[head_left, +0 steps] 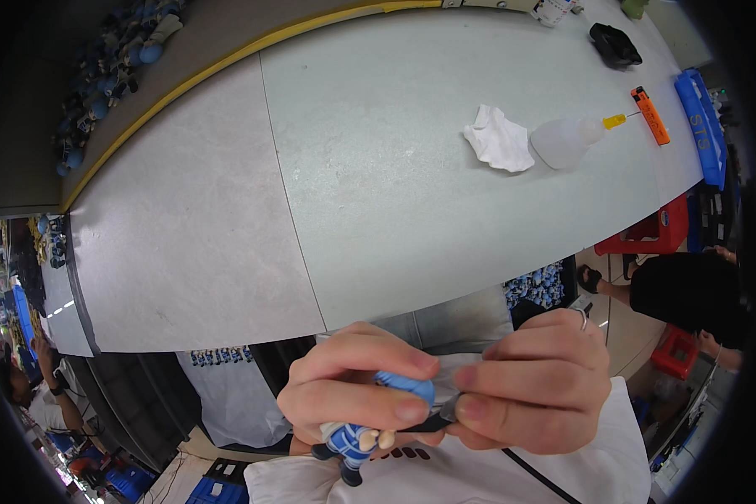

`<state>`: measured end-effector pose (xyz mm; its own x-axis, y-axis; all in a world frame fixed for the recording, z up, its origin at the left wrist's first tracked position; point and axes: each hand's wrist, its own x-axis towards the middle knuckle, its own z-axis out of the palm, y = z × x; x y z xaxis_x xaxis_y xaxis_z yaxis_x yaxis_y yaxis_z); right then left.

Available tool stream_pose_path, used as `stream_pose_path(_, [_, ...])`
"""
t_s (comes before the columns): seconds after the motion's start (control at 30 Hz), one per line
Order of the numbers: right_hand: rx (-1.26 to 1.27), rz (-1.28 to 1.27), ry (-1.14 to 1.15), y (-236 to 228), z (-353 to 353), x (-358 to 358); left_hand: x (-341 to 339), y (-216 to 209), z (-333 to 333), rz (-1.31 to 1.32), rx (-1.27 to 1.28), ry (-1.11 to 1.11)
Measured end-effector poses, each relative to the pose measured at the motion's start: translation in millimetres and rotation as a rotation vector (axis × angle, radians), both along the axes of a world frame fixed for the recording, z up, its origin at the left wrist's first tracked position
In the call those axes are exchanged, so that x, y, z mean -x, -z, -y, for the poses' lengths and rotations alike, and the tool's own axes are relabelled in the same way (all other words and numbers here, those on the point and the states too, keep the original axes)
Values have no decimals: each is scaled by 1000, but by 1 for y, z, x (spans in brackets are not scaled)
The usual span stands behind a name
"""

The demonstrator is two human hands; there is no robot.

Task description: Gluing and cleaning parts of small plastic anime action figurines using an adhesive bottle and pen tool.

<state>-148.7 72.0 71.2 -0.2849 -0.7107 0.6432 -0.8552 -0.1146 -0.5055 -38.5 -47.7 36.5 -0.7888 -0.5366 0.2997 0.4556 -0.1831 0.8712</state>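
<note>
A small blue-and-white figure (350, 445) is gripped in the left hand (357, 386), in front of the near edge of the surface (395, 210). A small dark piece (433, 422) is pinched between the fingertips of the right hand (538, 386), near the figure. On the surface, a crumpled white cloth (500, 141) is placed just beside a translucent bottle (561, 144).

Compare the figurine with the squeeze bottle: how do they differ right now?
The figurine is held in the left hand; the squeeze bottle is on the table, untouched.
The figurine is mostly blue with dark shoes; the bottle is translucent whitish with a yellow tip.
Fingers partly hide the figurine; the bottle's body is uncovered.
</note>
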Motion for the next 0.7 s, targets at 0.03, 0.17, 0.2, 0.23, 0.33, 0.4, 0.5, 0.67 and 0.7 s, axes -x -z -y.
stream_pose_path(0.03, [-1, -1, 1, -1, 0, -1, 0, -1, 0, -1, -1, 1])
stream_pose_path(0.17, [17, -33, 13, 3, 0, -4, -3, 0, -1, 23, -26, -17])
stream_pose_path(0.2, [16, -48, 19, 3, -1, -5, -3, 1, -1, 22, -32, -8])
stream_pose_path(0.23, [14, -50, 20, 2, -1, -5, -3, 0, -1, 21, -34, -7])
stream_pose_path(0.33, [15, -8, 25, 1, 0, -5, -3, -3, -1, 39, -57, 2])
stream_pose_path(0.4, [36, 66, 0, 4, -1, -5, -2, -3, 2, 14, -30, 57])
stream_pose_path(0.5, [30, 55, -25, 4, 0, -2, -3, -2, 0, 12, -41, 42])
stream_pose_path(0.67, [33, 3, -9, 3, 3, -6, -3, 1, 0, -4, -53, 13])
stream_pose_path(0.7, [28, -11, 9, 1, 2, -6, -3, 0, 1, -4, -53, 24])
